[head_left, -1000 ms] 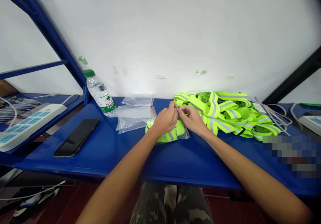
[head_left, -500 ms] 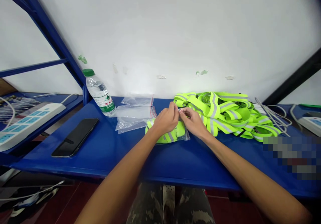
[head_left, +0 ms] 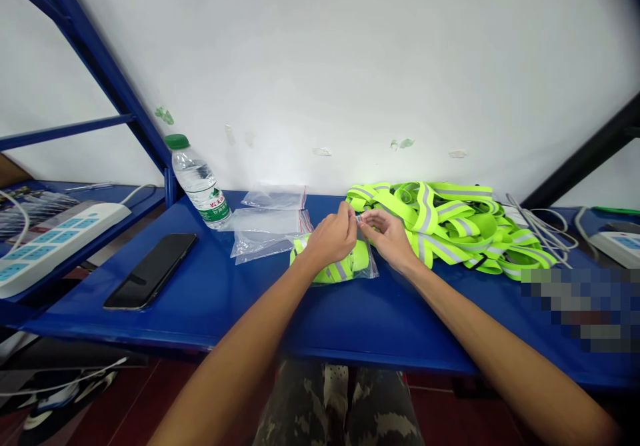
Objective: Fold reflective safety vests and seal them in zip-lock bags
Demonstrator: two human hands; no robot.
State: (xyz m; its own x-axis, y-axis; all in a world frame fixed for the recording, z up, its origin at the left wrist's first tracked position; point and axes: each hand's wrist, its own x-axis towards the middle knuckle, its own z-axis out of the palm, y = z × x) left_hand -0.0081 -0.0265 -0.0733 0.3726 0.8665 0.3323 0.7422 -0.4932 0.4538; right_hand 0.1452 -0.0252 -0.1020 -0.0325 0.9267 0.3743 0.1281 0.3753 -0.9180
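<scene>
A clear plastic bag (head_left: 373,269) with a folded yellow-green reflective strap (head_left: 340,271) inside lies on the blue table. My left hand (head_left: 336,236) is closed in a pinch on the bag's upper edge, over the strap. Just to its right, my right hand (head_left: 387,236) pinches the same edge, thumb and fingers together near the left fingertips. Behind and right of my right hand spreads a tangled pile of yellow-green straps (head_left: 450,223) with grey stripes. Several flat clear bags (head_left: 265,223) with red-lined edges lie left of my left hand.
A water bottle (head_left: 203,189) with a green cap stands at the back left, near a black phone (head_left: 150,271). A white power strip (head_left: 47,246) is at the far left. White cables (head_left: 553,233) lie right of the pile.
My right hand has shifted slightly, its fingers a little more raised at the bag's edge. My left hand keeps its pinch almost in place.
</scene>
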